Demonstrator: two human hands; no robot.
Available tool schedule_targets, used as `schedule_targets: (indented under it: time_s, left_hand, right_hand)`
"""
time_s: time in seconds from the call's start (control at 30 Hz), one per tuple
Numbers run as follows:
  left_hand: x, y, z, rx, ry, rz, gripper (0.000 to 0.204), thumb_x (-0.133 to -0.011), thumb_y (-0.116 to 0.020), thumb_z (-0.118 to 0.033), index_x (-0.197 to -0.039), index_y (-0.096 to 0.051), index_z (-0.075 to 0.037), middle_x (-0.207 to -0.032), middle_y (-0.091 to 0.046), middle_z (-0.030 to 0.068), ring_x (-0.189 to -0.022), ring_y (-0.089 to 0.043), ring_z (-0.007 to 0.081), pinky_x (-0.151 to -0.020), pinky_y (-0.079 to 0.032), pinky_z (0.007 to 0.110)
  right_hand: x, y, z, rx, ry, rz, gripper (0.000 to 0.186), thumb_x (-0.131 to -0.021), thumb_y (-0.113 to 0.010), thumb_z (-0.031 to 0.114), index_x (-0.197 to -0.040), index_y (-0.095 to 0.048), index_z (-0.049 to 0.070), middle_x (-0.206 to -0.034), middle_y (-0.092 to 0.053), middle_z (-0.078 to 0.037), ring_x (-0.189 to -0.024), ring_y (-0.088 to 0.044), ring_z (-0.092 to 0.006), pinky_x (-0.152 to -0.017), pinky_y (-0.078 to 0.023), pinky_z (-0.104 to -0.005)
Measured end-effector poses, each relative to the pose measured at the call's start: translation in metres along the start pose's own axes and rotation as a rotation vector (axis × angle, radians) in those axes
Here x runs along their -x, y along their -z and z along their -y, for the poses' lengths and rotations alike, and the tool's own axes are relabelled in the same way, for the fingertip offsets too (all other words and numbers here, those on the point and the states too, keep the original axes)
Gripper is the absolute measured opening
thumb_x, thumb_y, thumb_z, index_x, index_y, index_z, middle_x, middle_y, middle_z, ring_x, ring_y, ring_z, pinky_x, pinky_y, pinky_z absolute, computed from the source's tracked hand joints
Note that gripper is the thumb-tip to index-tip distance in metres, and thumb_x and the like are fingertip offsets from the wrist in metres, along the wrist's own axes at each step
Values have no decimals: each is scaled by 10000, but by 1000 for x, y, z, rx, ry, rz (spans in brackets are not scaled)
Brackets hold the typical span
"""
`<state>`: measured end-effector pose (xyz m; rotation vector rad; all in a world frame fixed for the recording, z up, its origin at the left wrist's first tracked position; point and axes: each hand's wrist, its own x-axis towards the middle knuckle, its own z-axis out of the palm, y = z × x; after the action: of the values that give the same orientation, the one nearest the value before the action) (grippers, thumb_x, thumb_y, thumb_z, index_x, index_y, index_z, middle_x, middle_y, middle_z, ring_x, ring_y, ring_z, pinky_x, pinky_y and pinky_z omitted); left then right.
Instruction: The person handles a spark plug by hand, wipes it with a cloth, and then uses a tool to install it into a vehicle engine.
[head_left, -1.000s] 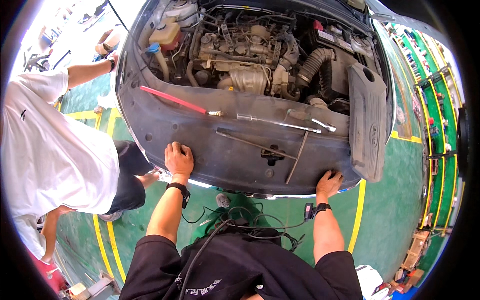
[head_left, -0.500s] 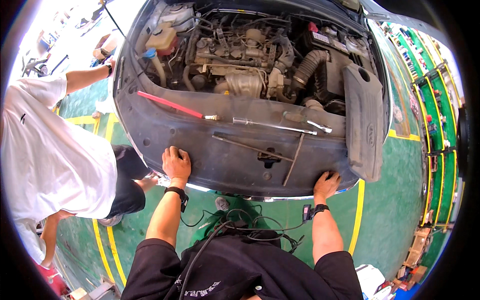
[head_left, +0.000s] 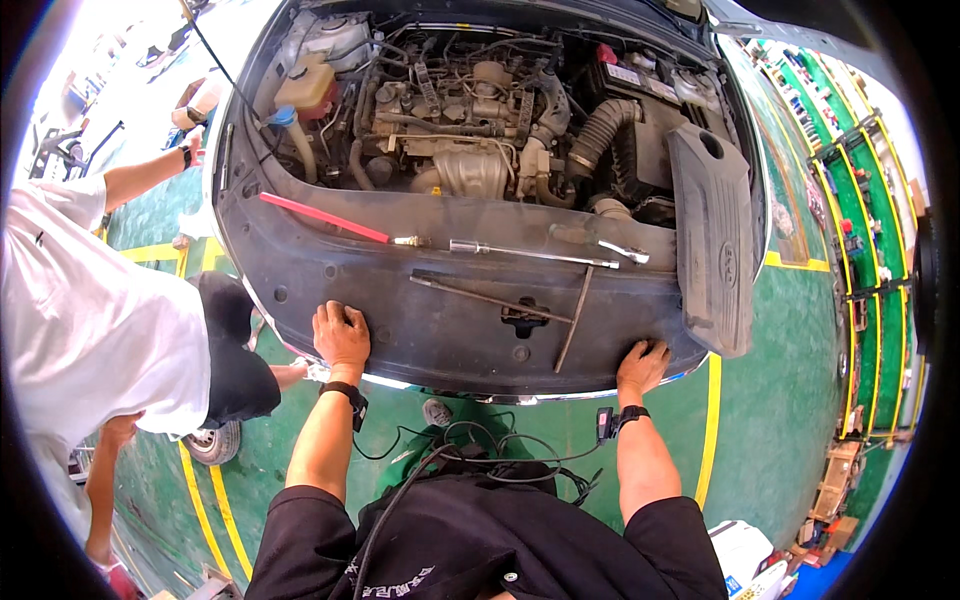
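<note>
My left hand point(head_left: 341, 337) leans on the left part of the black front panel point(head_left: 440, 350), its fingers slightly bent and holding nothing. Near the panel's right front edge, my right hand point(head_left: 643, 366) rests with its fingers laid on the surface, also without anything in it. Between and beyond them lies a dark T-handle wrench point(head_left: 573, 325). Behind it are a long chrome socket extension point(head_left: 530, 254) and a small ratchet point(head_left: 624, 251). A red rod with a metal end point(head_left: 325, 218) lies farther left. The grey engine cover point(head_left: 714, 250) sits at the right, beyond my right hand.
Past the panel is the exposed engine point(head_left: 465, 140), with a ribbed air hose point(head_left: 605, 135) and a fluid reservoir point(head_left: 305, 88). A person in a white shirt point(head_left: 110, 310) stands at the left, one hand by the fender. Cables point(head_left: 500, 450) hang before me; shelving point(head_left: 860, 220) lines the right.
The car and tools have shifted slightly left in the view. Both my hands stay on the panel. More of a wheel shows by the person at left.
</note>
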<state>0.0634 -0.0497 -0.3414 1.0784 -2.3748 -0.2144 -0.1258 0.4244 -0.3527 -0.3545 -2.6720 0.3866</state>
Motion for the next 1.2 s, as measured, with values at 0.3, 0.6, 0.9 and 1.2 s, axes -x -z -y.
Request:
schedule_targets:
  time_s: [0.3, 0.6, 0.9, 1.2]
  left_hand:
    - [-1, 2, -1, -3, -15, -42, 111, -854, -580, -176, -825, -535, -78, -874, -577, 121, -855, -569, 361, -718, -485, 488]
    - [-3, 1, -3, -10, -21, -53, 115, -836, -591, -171, -808, -533, -76, -864, -575, 112, -832, -569, 356, -698, -494, 477]
    - [-2, 0, 0, -8, -13, -57, 120, -834, -591, -172, -796, -529, -77, -845, -573, 112, -815, -568, 355, -692, -489, 486]
    - [-3, 2, -3, -5, -2, -48, 124, -836, -598, -182, -781, -536, -89, -835, -574, 97, -802, -569, 346, -684, -491, 480]
  right_hand:
    - [0, -2, -3, -21, 2, 23, 286, -872, -574, 241, -1050, -572, 17, -1065, -579, -231, -967, -574, -438, -813, -461, -526]
    - [-1, 1, 0, -25, -12, 19, 293, -902, -571, 263, -1032, -553, 0, -1058, -594, -235, -988, -589, -440, -837, -461, -530]
    - [0, 2, 0, 38, -28, 49, 309, -918, -532, 268, -1052, -585, -6, -1086, -598, -246, -1004, -577, -439, -862, -453, -519]
    - [-1, 3, 1, -3, -32, 59, 319, -918, -528, 272, -1053, -585, -12, -1084, -598, -252, -1009, -574, -437, -874, -448, -521]
